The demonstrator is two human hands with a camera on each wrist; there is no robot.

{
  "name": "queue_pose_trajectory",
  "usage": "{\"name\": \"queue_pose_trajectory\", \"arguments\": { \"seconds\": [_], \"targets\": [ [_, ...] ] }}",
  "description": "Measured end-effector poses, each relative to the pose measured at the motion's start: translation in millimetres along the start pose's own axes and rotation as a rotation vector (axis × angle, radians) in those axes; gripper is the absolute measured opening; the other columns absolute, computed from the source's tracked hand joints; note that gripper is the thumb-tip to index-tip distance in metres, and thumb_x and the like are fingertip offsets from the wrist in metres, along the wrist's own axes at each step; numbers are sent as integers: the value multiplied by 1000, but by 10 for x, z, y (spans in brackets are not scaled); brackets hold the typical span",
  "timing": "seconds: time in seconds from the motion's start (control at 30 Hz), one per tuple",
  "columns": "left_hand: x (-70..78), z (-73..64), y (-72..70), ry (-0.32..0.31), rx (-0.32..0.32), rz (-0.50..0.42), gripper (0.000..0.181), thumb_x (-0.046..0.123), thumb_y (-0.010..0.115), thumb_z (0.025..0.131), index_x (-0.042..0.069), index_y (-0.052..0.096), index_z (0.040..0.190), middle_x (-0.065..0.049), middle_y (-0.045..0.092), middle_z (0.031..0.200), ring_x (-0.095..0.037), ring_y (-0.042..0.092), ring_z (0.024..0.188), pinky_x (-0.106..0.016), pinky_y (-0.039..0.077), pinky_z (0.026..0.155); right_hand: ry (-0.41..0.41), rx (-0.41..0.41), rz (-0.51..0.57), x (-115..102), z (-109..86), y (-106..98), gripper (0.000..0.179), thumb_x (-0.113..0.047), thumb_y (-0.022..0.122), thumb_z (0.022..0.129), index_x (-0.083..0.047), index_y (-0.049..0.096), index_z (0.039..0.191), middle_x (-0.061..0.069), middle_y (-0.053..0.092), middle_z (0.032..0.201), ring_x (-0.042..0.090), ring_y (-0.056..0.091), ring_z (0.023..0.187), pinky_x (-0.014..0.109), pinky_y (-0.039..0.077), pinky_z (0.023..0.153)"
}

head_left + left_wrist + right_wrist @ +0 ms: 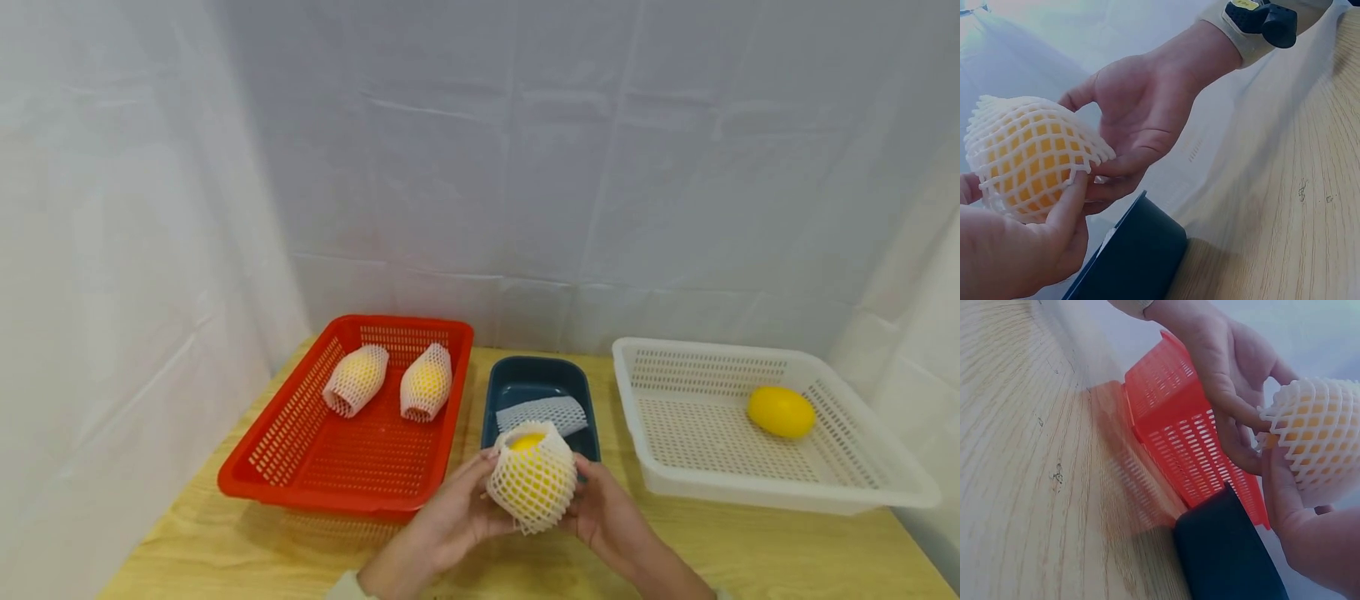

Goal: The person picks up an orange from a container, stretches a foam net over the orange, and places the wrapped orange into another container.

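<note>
A yellow fruit [534, 479] in a white foam net sleeve [1029, 150] is held between both hands, over the front of a dark blue tray. My left hand [457, 517] grips it from the left, and my right hand [609, 518] from the right. The sleeve's open end is up in the head view, with yellow fruit showing inside. Fingers of both hands meet at the sleeve's lower end in the wrist views. In the blue tray [538, 367] lies a flattened, empty foam net [551, 412].
On the left, a red basket [360, 467] holds two yellow fruits [360, 379] in foam nets. A white basket [750, 492] with one bare yellow fruit [782, 412] stands on the right. Pale sheeting [480, 167] hangs behind and beside the wooden table [810, 554].
</note>
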State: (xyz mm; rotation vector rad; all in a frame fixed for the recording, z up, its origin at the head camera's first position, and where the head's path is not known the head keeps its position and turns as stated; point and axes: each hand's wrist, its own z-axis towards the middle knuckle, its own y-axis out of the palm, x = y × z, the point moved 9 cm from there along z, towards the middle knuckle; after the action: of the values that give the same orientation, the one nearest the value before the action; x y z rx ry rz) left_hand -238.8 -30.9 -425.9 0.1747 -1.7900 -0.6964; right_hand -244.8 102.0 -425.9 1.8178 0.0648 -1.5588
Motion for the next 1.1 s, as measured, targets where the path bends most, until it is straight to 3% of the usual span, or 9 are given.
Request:
{"name": "queue_pose_trajectory", "arguments": {
  "seconds": [0.23,0.43,0.53,0.63,0.7,0.77,0.97,1.1],
  "targets": [
    [-4,7,30,-19,-44,47,57,44,51,98,10,37,142,-18,49,128,-27,59,103,-49,50,93,24,44,-62,2,6,-17,49,-23,29,103,-1,22,146,-1,61,114,12,60,101,33,52,86],
    [21,12,39,-14,-45,16,59,39,52,98,8,36,144,-19,45,129,-28,54,109,-49,49,94,52,57,-58,7,16,-27,55,-24,29,103,0,13,150,-1,59,115,12,60,101,34,53,86],
    [32,10,43,7,-48,25,55,32,52,99,5,37,144,-18,45,129,-27,53,111,-51,49,94,47,26,-17,1,3,-22,52,-29,24,105,-3,17,150,-1,58,118,12,60,103,32,52,87],
    [29,9,45,14,-49,45,52,25,49,99,5,37,146,-18,46,130,-27,55,111,-52,48,94,24,-26,44,-17,-12,-13,46,-33,19,106,-11,33,145,0,59,121,12,60,106,31,52,88],
    [23,12,41,15,-48,76,52,23,48,99,5,36,146,-18,46,129,-27,57,109,-51,48,94,11,-55,81,-27,-20,-5,43,-33,18,106,-16,44,137,0,60,121,13,60,107,31,52,88],
    [27,15,30,22,-36,126,50,24,47,100,7,38,145,-17,49,125,-26,59,106,-51,49,94,7,-67,93,-32,-23,1,42,-32,17,106,-18,45,134,1,61,121,13,61,107,32,52,88],
    [144,1,-2,107,63,392,49,27,47,100,16,39,147,-12,44,142,-28,47,125,-50,39,105,26,-37,65,-4,-27,-2,47,-28,19,105,-7,21,147,1,61,117,13,61,106,33,52,90],
    [203,-11,77,158,17,431,49,29,40,104,11,38,148,-14,34,153,-32,37,137,-48,33,111,15,-71,77,-6,-30,24,44,-23,17,104,-9,27,144,2,62,116,14,61,106,34,52,91]
  ]
}}
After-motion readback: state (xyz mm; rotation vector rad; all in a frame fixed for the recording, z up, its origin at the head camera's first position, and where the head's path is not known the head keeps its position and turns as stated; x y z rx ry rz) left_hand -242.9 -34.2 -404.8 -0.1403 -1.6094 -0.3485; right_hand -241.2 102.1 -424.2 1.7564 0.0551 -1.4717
